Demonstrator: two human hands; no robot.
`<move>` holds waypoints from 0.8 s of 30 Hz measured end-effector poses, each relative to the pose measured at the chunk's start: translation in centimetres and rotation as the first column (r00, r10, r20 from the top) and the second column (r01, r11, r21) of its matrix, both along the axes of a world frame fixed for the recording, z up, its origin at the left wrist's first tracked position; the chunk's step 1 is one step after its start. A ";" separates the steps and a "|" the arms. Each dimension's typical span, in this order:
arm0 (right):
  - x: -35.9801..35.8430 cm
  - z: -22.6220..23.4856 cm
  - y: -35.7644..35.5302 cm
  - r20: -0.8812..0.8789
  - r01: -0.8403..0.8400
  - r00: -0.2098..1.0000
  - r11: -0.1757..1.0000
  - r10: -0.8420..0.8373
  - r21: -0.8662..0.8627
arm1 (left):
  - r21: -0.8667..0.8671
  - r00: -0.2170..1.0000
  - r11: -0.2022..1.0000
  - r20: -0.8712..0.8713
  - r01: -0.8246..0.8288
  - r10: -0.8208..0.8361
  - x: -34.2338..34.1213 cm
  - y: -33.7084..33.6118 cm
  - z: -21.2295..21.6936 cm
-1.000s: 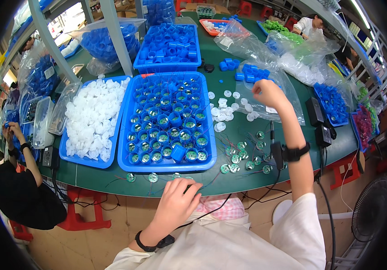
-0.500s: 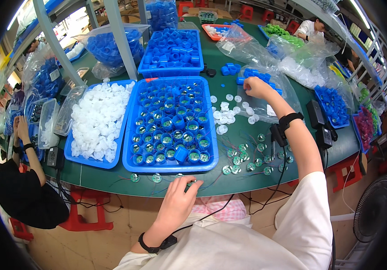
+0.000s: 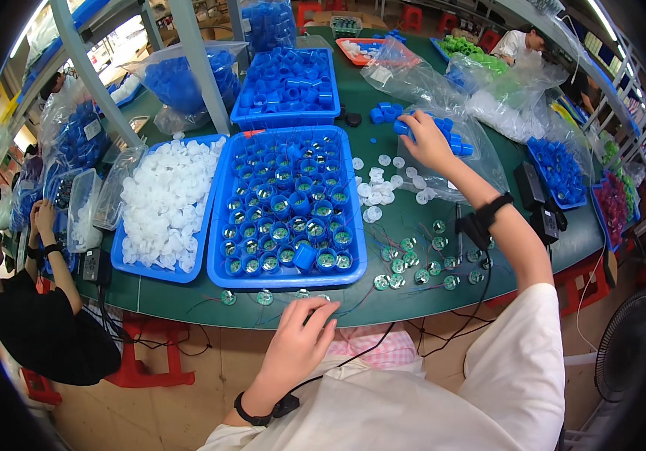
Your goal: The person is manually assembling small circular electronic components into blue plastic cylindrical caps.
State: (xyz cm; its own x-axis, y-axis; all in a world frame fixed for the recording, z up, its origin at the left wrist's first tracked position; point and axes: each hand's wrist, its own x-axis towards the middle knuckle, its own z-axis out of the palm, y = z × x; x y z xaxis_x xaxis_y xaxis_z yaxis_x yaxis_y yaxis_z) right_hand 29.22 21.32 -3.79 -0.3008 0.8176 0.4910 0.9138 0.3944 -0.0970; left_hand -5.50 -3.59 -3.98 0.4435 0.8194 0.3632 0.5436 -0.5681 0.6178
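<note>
My right hand (image 3: 430, 144) reaches over a clear plastic bag where several short blue plastic cups (image 3: 454, 143) lie. Its fingertips are closed on one blue cup (image 3: 401, 128) at the left of that group. By the near table edge is my left hand (image 3: 300, 334), its fingers loosely curved and thumb apart, with nothing visible between them. A small round green circuit board (image 3: 265, 298) with thin wires lies to its left. More such boards (image 3: 411, 258) are scattered to its right. Loose white translucent discs (image 3: 376, 193) lie between the boards and the cups.
A blue tray (image 3: 285, 283) holds rows of blue cups with boards inside. Left of it, another blue tray (image 3: 159, 273) is heaped with white pieces. Behind stands a tray of blue cups (image 3: 285, 119). Black power adapters (image 3: 543, 224) stand at right; a co-worker (image 3: 41, 323) sits at left.
My right hand has shifted slightly left and away from me, around a blue cup. The thumb and fingers of my left hand have spread apart. The view has shifted slightly.
</note>
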 end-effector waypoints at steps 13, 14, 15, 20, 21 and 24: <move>-13.4 4.5 -27.1 -0.531 -0.589 0.767 0.724 0.361 -0.359 | -0.509 0.793 0.794 0.607 0.332 0.057 1.8 -1.5 0.4; -13.5 4.0 -27.4 -0.518 -0.559 0.777 0.772 0.359 -0.303 | -0.476 0.831 0.819 0.556 0.322 -0.004 1.7 -1.4 0.2; -13.3 4.1 -27.2 -0.519 -0.561 0.775 0.770 0.360 -0.305 | -0.440 0.865 0.842 0.498 0.313 -0.061 1.6 -1.4 0.0; -9.2 3.3 -23.6 -0.262 -0.370 0.916 0.890 0.302 -0.265 | -0.527 0.910 0.825 0.413 0.204 0.038 0.2 -1.6 -0.5; -8.7 2.9 -23.0 -0.217 -0.363 0.925 0.896 0.312 -0.258 | -0.530 0.902 0.826 0.427 0.193 0.063 0.3 -1.6 -0.5; -8.5 2.4 -21.9 -0.154 -0.391 0.920 0.859 0.360 -0.331 | -0.567 0.873 0.793 0.479 0.224 0.096 0.5 -1.7 -0.4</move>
State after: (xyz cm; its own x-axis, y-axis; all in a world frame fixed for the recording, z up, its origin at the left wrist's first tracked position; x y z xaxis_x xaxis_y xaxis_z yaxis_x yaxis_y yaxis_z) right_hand 20.70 -0.55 -1.41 -0.5900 0.7729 0.2333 0.6853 0.6322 -0.3615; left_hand -4.99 -5.31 -4.39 0.4132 0.9106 -0.0085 0.0788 -0.0265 0.9965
